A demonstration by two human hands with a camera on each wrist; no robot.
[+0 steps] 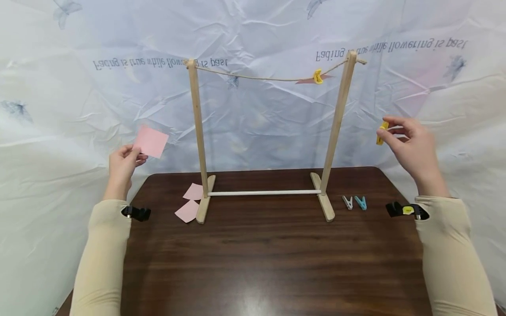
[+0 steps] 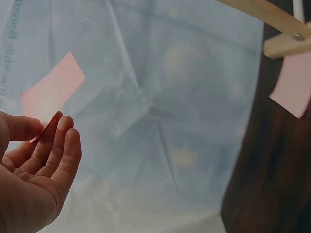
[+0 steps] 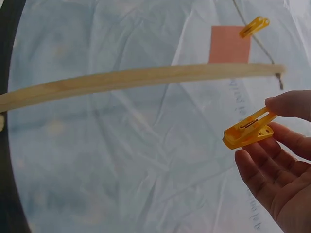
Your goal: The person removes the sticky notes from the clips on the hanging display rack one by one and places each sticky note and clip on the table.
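My left hand (image 1: 123,164) pinches a pink square of paper (image 1: 151,141) by its lower edge, raised to the left of a wooden stand (image 1: 198,127). Out to the right of the stand, my right hand (image 1: 415,147) holds a yellow clothespin (image 3: 248,130) between thumb and fingers. A string (image 1: 257,78) runs between the tops of the two posts. Near its right end a second yellow clothespin (image 1: 318,77) grips another pink paper (image 3: 226,44), seen almost edge-on in the head view.
Two pink papers (image 1: 187,211) lie by the stand's left foot. A white clothespin (image 1: 348,202) and a blue clothespin (image 1: 361,202) lie right of its right foot on the dark wooden table (image 1: 253,254). Printed white sheeting (image 1: 257,131) hangs behind.
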